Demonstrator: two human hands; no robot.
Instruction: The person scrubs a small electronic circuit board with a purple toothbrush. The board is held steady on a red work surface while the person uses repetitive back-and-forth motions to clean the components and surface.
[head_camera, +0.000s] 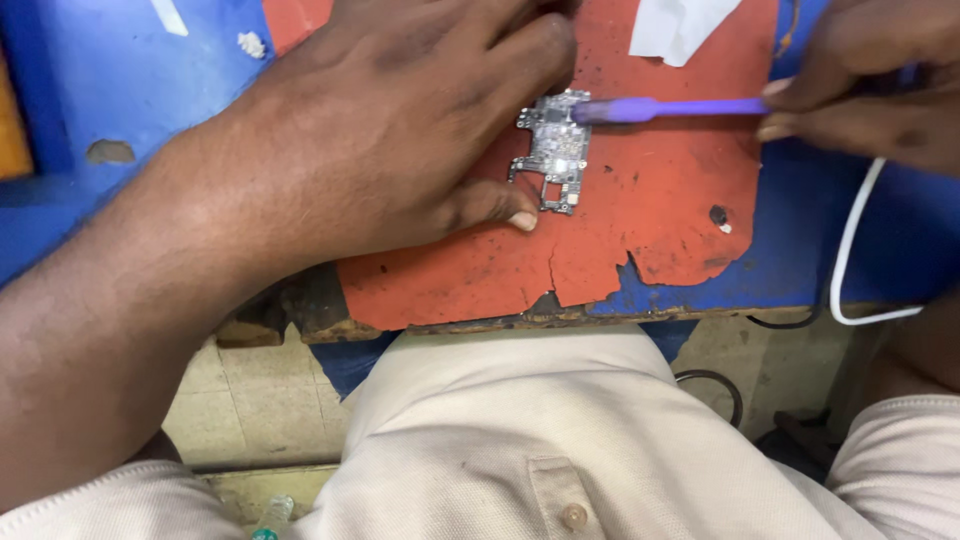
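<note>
A small grey phone circuit board (553, 150) lies on a worn red mat (650, 230). My left hand (390, 120) presses flat on the mat, its thumb and forefinger pinning the board's left edge. My right hand (870, 80) at the top right grips a purple brush-like tool (670, 108) whose tip touches the board's upper right corner.
The red mat, torn along its front edge, covers a blue workbench (90, 90). A white cable (850, 250) loops off the bench at right. White paper scraps (680, 25) lie at the mat's far edge. A black cable (715, 385) hangs below the bench.
</note>
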